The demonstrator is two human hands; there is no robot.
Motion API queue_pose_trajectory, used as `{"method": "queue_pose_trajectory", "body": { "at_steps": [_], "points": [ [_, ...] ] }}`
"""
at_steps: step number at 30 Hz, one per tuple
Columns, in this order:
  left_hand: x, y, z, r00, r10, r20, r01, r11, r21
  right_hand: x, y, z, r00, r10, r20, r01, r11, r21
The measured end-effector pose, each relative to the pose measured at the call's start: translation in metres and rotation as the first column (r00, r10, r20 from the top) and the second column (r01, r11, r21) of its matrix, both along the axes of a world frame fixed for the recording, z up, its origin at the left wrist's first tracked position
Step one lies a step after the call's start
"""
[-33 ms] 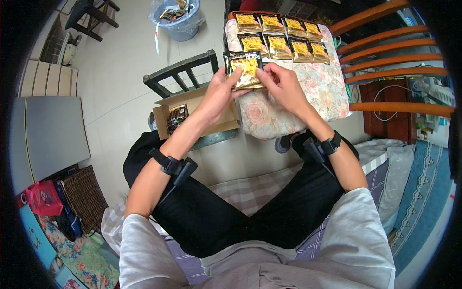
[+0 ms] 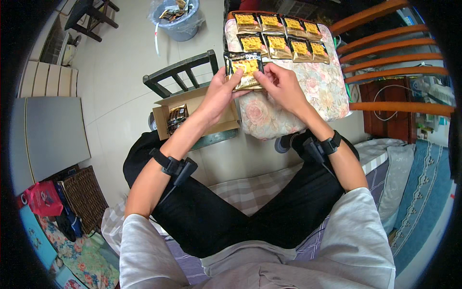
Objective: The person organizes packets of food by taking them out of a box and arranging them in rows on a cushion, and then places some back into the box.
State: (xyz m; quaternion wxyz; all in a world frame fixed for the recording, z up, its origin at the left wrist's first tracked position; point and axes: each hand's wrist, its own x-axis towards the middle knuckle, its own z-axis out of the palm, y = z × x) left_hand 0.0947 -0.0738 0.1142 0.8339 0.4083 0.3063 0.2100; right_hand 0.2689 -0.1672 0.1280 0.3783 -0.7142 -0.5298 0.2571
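Between my hands is a small black, gold and yellow snack packet (image 2: 245, 62), its printed face turned up. My left hand (image 2: 223, 87) grips its left side, thumb on top and fingers underneath. At its lower right edge my right hand (image 2: 281, 83) pinches it between thumb and curled fingers. The packet is above the near left part of a chair seat with a floral cushion (image 2: 313, 91). On the cushion's far part lie two rows of matching packets (image 2: 277, 46).
Left of the cushion, an open cardboard box (image 2: 219, 107) with dark packets (image 2: 177, 119) inside rests on a small dark green chair (image 2: 166, 78). Farther off stands a blue bin (image 2: 185, 32) lined with plastic, holding wrappers. Wooden slats (image 2: 390, 77) rise along the cushion's right.
Hardly anything differs. The packet tilts very slightly in my hands, and my right thumb shifts a little on it. The packets on the cushion stay where they were.
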Motion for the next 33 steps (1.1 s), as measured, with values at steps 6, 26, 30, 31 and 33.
{"method": "queue_pose_trajectory", "body": {
  "at_steps": [6, 26, 30, 31, 33],
  "points": [
    [0.005, -0.004, 0.0, 0.993, -0.008, -0.118, 0.023, 0.991, 0.128, 0.009, 0.002, -0.013, 0.963, 0.028, -0.27, -0.031, 0.999, -0.007],
    [0.002, 0.02, -0.005, 0.989, 0.132, 0.073, -0.133, 0.991, 0.01, 0.11, -0.039, -0.034, 0.969, -0.207, -0.137, 0.166, 0.95, -0.263],
    [-0.004, 0.021, -0.005, 0.989, 0.131, 0.069, -0.132, 0.991, 0.011, 0.101, -0.031, -0.03, 0.982, -0.15, 0.112, 0.176, 0.943, -0.281],
    [-0.003, 0.02, -0.005, 0.989, 0.128, 0.072, -0.129, 0.992, 0.011, 0.101, -0.032, -0.031, 0.982, -0.153, 0.114, 0.179, 0.943, -0.281],
    [-0.002, 0.019, -0.006, 0.99, 0.122, 0.074, -0.123, 0.992, 0.004, 0.1, -0.033, -0.033, 0.957, -0.144, 0.25, 0.205, 0.949, -0.239]
  ]
}}
